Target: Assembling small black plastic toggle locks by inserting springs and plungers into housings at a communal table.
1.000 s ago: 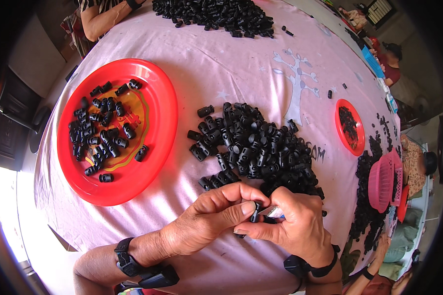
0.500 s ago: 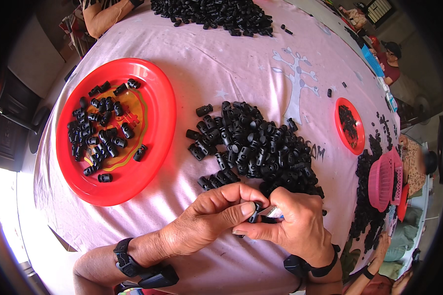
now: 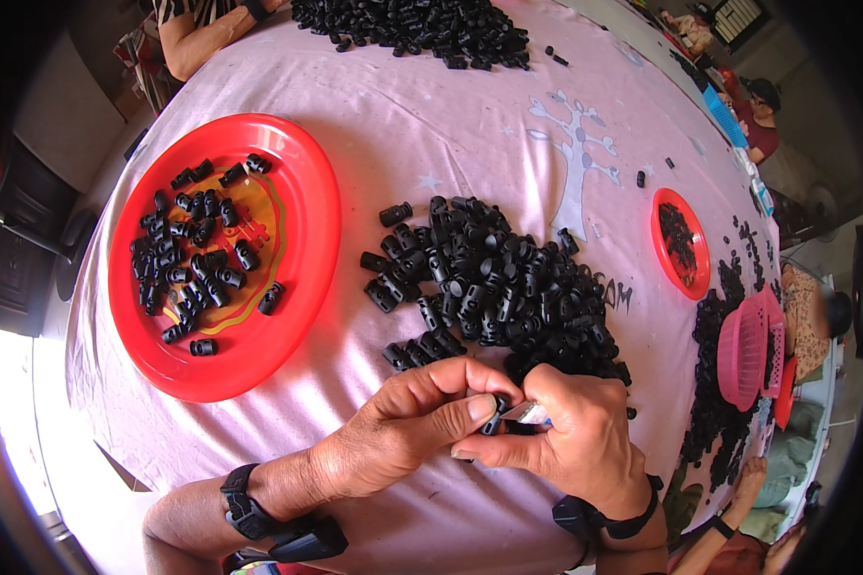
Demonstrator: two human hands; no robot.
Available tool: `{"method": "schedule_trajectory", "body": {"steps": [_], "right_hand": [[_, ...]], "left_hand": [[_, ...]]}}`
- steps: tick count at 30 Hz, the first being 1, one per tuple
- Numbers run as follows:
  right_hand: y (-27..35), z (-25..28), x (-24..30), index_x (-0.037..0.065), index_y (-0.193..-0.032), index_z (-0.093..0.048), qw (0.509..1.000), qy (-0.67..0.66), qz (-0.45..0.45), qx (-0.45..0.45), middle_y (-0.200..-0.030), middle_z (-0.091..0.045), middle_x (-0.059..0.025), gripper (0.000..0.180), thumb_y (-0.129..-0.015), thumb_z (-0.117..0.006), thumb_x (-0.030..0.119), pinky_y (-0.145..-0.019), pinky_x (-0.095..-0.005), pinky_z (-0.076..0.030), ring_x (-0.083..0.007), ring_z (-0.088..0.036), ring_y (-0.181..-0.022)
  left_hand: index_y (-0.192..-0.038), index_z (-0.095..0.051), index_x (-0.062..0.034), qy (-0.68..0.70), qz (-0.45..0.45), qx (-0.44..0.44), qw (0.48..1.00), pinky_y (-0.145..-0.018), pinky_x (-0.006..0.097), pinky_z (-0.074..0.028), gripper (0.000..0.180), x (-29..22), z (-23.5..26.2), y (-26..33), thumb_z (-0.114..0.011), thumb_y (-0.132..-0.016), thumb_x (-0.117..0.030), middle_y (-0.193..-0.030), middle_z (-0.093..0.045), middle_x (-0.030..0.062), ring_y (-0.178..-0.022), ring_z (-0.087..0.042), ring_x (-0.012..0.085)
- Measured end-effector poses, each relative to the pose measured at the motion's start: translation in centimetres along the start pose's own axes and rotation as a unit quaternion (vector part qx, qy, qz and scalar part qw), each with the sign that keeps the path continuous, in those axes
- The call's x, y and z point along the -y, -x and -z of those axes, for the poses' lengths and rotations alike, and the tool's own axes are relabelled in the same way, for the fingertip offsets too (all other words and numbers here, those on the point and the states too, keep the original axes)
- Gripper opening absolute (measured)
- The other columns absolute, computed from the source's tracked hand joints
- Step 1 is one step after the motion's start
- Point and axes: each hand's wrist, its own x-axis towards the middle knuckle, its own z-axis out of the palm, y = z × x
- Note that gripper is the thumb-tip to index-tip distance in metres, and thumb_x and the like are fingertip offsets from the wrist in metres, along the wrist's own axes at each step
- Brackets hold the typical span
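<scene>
Two hands meet at the near edge of the surface (image 3: 431, 105): the left hand (image 3: 403, 431) and right hand (image 3: 580, 436) pinch together on one small black plastic piece (image 3: 494, 417). Just beyond them lies a heap of black pieces (image 3: 499, 283). To the left sits a big red plate (image 3: 302, 192) holding more, with a smaller red plate (image 3: 664, 251) to the right.

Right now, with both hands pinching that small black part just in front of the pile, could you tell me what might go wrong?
The small black part is pinched only at the fingertips of the left hand and right hand; it might slip and vanish into the pile of identical parts right beside it. Loose parts at the pile's near edge could also be nudged toward the table edge.
</scene>
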Motion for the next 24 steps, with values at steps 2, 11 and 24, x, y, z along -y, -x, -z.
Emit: {"method": "schedule_trajectory", "body": {"steps": [2, 11, 24], "right_hand": [[0.06, -0.04, -0.02, 0.007, -0.060, -0.045, 1.000, 0.010, 0.002, 0.002, -0.050, -0.052, -0.0077, 0.059, -0.060, -0.083, 0.052, -0.042, -0.0322, -0.046, -0.0231, -0.057, -0.043], [0.11, -0.07, -0.15, 0.008, -0.058, -0.041, 0.999, 0.027, 0.017, 0.005, -0.049, -0.050, -0.0073, 0.060, -0.061, -0.081, 0.052, -0.041, -0.0329, -0.045, -0.0240, -0.056, -0.043], [0.13, 0.02, -0.07, 0.008, -0.057, -0.043, 1.000, 0.017, 0.014, 0.009, -0.050, -0.051, -0.0075, 0.058, -0.062, -0.082, 0.050, -0.042, -0.0330, -0.045, -0.0239, -0.057, -0.043]], "left_hand": [[-0.117, -0.056, -0.0036, -0.005, 0.001, -0.001, 1.000, -0.078, 0.020, -0.040, 0.024, 0.11, 0.11, 0.00, -0.048, -0.099, -0.018, -0.102, -0.058, -0.0018, -0.090, -0.048, 0.0030], [-0.116, -0.056, -0.0036, -0.007, 0.011, -0.017, 1.000, -0.074, 0.019, -0.040, 0.023, 0.11, -0.03, 0.04, -0.049, -0.099, -0.017, -0.094, -0.057, -0.0030, -0.083, -0.048, 0.0025], [-0.116, -0.056, -0.0033, -0.019, 0.010, -0.007, 1.000, -0.075, 0.019, -0.039, 0.023, 0.13, 0.09, 0.00, -0.049, -0.099, -0.017, -0.096, -0.056, -0.0032, -0.085, -0.047, 0.0018]]}}
